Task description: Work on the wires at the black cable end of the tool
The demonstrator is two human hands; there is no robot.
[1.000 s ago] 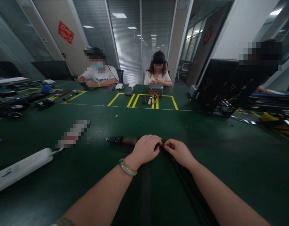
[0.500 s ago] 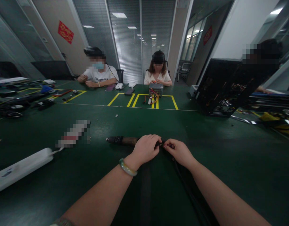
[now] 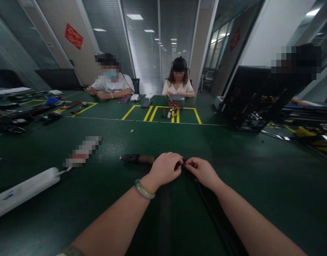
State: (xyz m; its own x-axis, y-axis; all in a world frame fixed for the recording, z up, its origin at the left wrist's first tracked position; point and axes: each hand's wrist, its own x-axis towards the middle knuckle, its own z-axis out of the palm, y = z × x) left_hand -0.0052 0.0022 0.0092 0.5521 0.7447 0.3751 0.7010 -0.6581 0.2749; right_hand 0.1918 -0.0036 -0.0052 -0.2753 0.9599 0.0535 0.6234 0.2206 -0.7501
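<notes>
A dark cylindrical tool (image 3: 146, 159) with a metal tip at its left end lies across the green table. My left hand (image 3: 167, 167), a bangle at its wrist, is wrapped over the right part of this tool. Close beside it, my right hand (image 3: 203, 171) is closed with thumb and fingertips pinched at the tool's right end; what they pinch is too small and dark to make out. From under my right hand a black cable (image 3: 210, 209) runs down toward the near edge.
A white power strip (image 3: 25, 192) lies at the left. Across the table (image 3: 107, 131) two people sit, one behind a grey box with coloured wires (image 3: 176, 101). A black computer case (image 3: 245, 99) stands at the right, near another person. Cables and parts lie far left.
My hands and the tool have hardly moved; my right fingertips have shifted very slightly. The seated person at the left has moved a hand a little to the left.
</notes>
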